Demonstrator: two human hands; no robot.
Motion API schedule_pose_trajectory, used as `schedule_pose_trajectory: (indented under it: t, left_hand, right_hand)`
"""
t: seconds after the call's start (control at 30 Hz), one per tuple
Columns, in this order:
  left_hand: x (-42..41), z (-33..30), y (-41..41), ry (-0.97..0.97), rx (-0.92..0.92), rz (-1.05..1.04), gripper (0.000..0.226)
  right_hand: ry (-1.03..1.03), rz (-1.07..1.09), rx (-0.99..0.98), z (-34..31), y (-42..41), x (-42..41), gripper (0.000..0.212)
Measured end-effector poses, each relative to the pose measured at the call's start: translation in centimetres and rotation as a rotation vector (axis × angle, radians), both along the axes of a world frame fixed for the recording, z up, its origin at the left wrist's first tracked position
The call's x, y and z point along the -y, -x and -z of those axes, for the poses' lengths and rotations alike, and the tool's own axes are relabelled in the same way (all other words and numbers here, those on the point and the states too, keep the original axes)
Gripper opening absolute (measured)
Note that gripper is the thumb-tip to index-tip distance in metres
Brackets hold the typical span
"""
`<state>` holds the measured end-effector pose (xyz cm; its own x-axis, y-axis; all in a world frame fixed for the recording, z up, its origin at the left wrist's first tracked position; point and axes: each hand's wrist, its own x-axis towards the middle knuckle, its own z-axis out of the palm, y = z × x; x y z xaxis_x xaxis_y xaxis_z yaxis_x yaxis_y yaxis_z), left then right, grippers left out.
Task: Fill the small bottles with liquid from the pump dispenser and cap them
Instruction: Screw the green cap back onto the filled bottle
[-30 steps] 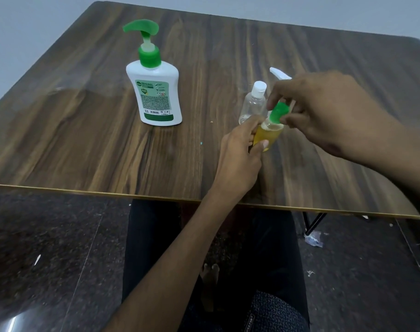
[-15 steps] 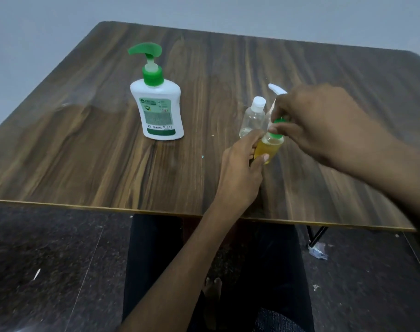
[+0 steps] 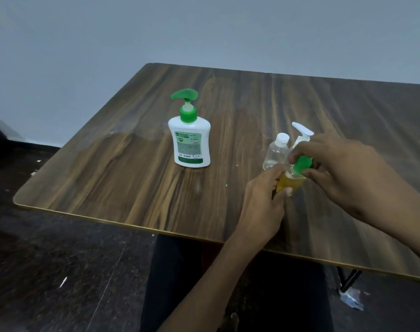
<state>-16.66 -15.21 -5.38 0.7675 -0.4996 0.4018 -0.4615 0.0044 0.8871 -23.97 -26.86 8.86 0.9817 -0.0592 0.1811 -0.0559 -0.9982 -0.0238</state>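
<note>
Wood-grain table (image 3: 132,188), grey wall behind. Nearest, our left hand (image 3: 259,202) wraps the yellow-filled bottle (image 3: 288,186), steadying it upright on the table, we judge, so the cap can seat. Our right hand (image 3: 343,173) pinches its green cap (image 3: 301,167) at the neck. Just behind: 1 clear bottle (image 3: 274,154), white-capped, and a white pump head (image 3: 302,133). Farther left: 1 pump dispenser (image 3: 192,140), within reach.
</note>
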Motion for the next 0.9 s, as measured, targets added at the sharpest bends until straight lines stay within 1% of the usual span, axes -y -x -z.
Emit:
schedule_pose_trajectory:
  t: [0.17,0.3,0.4,0.47,0.6,0.7,0.77,0.83,0.9]
  left_hand:
    - [-0.3,-0.1,-0.2,-0.042,0.04,-0.036,0.036]
    - [-0.4,-0.8,-0.3,-0.098,0.072,-0.047,0.04]
    - [-0.4,-1.0,-0.2,-0.114,0.043,-0.064,0.042]
    - [-0.4,-1.1,0.1,-0.114,0.039,-0.068,0.042]
    - [-0.2,-1.2,0.8,-0.107,-0.034,-0.089,0.047]
    - [-0.4,-1.4,0.9,-0.011,-0.073,-0.229,0.038]
    - [-0.5,-2.1,0.6,0.01,-0.04,-0.354,0.037]
    - [-0.6,-2.8,-0.4,-0.028,0.018,-0.43,0.048]
    - [-0.3,-3.5,-1.9,-0.118,0.049,-0.427,0.066]
  right_hand:
    - [-0.081,0.007,0.078,1.4,-0.5,0.9,0.026]
    - [-0.107,0.044,0.15,2.2,-1.0,1.4,0.019]
    - [-0.161,0.004,0.209,2.9,-0.7,1.6,0.018]
    - [-0.202,-0.012,0.214,3.0,-0.2,1.9,0.018]
    - [-0.293,0.053,0.245,2.0,1.1,4.3,0.021]
    - [-0.305,0.125,0.257,1.9,1.3,6.2,0.022]
    - [-0.322,0.14,0.249,2.3,1.1,6.5,0.023]
    - [-0.345,0.136,0.256,2.7,0.8,6.3,0.023]
    - [-0.335,0.129,0.255,2.8,0.4,6.2,0.024]
